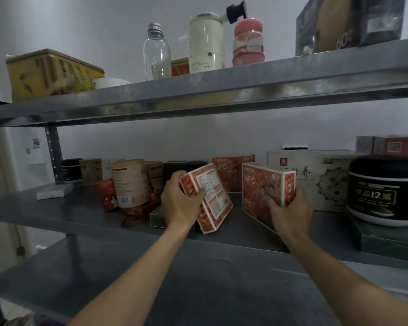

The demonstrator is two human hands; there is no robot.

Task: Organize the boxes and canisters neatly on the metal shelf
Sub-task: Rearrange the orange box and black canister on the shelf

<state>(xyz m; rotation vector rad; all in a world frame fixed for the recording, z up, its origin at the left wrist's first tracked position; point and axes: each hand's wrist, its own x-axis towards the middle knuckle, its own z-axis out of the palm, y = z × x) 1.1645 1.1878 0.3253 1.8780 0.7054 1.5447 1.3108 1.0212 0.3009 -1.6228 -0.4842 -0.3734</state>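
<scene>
On the middle metal shelf point(57, 208), my left hand point(179, 203) grips an orange box point(210, 194) that is tilted, its white label side facing me. My right hand point(290, 212) grips a second orange NFC box point(264, 187) by its lower right corner; it stands nearly upright. A third orange box point(231, 168) stands behind them against the wall. Tan canisters point(130, 182) cluster at the left with small red boxes point(108, 194) beneath. A flat dark box point(158, 217) lies below my left hand.
A large pale box point(316, 175) and a black-and-white jar point(382, 191) on a green box point(386, 238) stand at the right. The upper shelf point(222, 90) carries a yellow tin point(52, 74), a clear bottle point(157, 52), a cream canister point(205, 43) and a pink jar point(249, 43).
</scene>
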